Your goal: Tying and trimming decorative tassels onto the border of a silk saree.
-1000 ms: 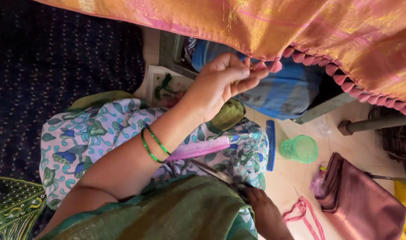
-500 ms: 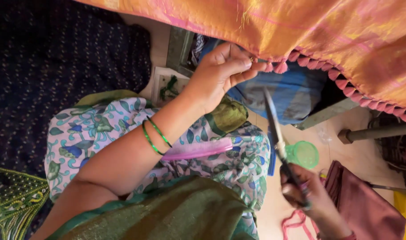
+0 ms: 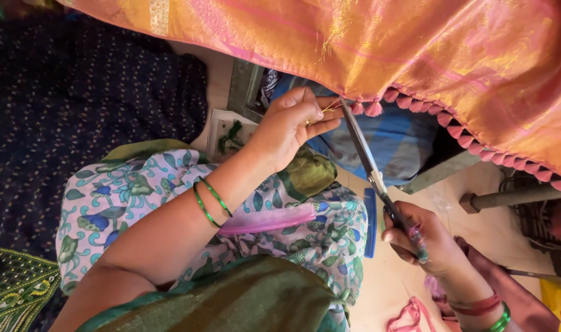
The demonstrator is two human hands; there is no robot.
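L hand [image 3: 286, 126] pinches gold threads [image 3: 329, 106] at the edge of the orange-pink cloth [image 3: 415, 49], by its pink tassels [image 3: 374, 109]. R hand [image 3: 425, 240] grips scissors [image 3: 363, 154], tips up at the threads. Pink comb [image 3: 271, 218] lies on the lap.

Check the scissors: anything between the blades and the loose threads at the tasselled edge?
Nothing visible. The scissors, in the right hand, have their tips right at the gold threads that the left hand pinches beside the pink tassels of the orange cloth. Only the fingertips sit close.
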